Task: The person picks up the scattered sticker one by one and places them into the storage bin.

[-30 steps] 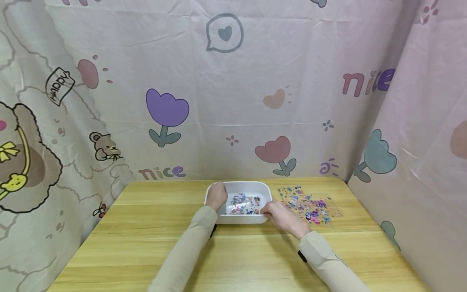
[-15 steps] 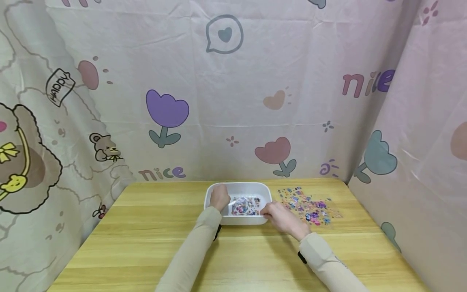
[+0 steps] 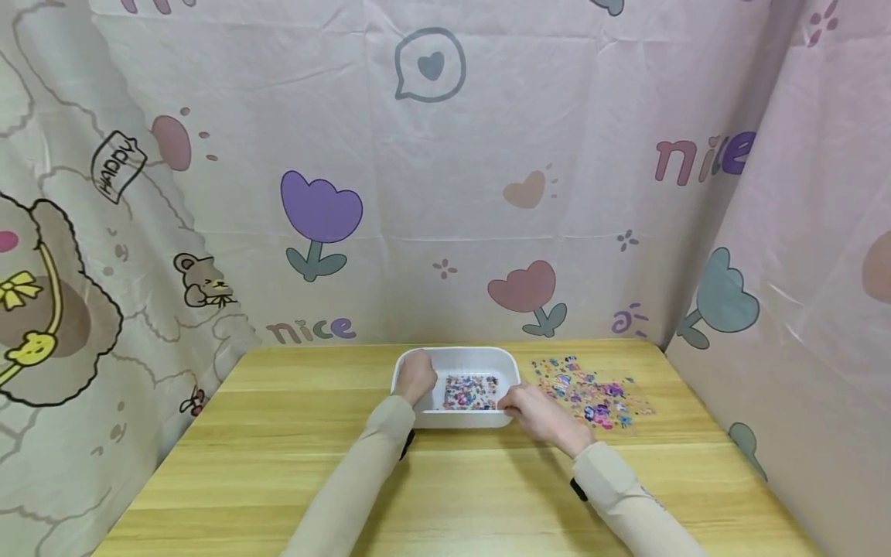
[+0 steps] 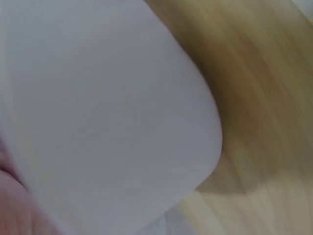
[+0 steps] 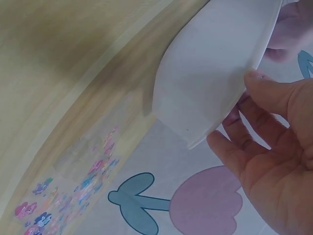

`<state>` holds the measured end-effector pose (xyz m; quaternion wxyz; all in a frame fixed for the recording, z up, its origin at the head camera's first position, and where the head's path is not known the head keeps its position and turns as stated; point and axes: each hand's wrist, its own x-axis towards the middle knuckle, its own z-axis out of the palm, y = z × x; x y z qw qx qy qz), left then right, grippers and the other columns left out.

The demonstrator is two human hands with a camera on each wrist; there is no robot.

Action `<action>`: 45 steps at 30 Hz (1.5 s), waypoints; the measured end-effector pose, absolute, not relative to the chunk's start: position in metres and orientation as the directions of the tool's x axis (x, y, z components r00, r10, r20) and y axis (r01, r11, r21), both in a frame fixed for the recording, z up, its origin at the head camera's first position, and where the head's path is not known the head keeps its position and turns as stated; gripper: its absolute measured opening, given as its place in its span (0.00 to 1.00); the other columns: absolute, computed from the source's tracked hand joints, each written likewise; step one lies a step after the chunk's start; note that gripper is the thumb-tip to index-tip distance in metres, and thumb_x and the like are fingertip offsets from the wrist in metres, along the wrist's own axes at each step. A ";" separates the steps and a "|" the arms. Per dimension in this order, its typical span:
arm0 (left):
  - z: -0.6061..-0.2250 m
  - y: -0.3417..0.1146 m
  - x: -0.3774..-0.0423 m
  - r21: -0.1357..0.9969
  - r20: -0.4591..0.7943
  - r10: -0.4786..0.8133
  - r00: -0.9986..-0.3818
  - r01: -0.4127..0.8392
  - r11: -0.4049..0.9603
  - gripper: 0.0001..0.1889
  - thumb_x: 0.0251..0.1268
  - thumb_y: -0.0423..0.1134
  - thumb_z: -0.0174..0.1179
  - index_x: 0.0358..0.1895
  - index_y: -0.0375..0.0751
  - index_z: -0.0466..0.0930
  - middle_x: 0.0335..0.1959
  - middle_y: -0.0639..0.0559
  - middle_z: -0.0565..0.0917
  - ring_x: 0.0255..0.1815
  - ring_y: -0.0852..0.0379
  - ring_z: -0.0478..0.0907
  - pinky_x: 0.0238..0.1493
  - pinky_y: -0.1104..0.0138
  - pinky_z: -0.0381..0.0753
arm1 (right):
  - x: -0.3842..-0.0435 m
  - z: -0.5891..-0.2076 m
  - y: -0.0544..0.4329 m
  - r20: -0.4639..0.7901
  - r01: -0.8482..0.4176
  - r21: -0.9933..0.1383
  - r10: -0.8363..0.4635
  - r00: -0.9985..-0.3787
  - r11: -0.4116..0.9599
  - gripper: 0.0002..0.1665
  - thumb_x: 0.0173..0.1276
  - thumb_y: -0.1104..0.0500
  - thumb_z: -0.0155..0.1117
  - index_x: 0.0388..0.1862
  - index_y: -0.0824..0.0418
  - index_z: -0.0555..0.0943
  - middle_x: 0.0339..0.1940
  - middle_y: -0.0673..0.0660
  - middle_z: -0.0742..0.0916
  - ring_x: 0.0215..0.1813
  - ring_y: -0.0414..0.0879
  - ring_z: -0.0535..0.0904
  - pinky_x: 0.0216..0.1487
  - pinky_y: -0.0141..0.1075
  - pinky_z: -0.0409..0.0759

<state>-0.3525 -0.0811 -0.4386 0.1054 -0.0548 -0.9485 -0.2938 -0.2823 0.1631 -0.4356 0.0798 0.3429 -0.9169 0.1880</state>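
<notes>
A white plastic tub stands at the middle of the table's far half. Inside it, a clear sticker sheet with small colourful figures lies on the bottom. My right hand grips the tub's front right corner; in the right wrist view its thumb presses on the rim. My left hand reaches over the tub's left part with fingers bent down, hidden behind the hand. In the left wrist view the tub's outer wall blocks most of that hand. I cannot tell whether it holds anything.
More clear sticker sheets with colourful figures lie on the wooden table to the tub's right. A printed curtain hangs behind the table and along both sides.
My left hand shifted slightly right, then back left. The figures inside the tub, blurred and uneven before, now show as one even patch. My right hand keeps its place on the corner.
</notes>
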 end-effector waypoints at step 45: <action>-0.460 -0.159 -0.278 0.394 0.350 0.314 -0.883 0.443 0.805 0.15 0.57 0.49 0.70 0.36 0.39 0.88 0.56 0.32 0.80 0.58 0.37 0.77 0.63 0.48 0.74 | -0.297 -0.459 0.228 0.298 -0.435 -0.372 -0.338 -0.893 0.820 0.08 0.62 0.66 0.68 0.40 0.60 0.88 0.41 0.57 0.90 0.44 0.51 0.86 0.49 0.47 0.84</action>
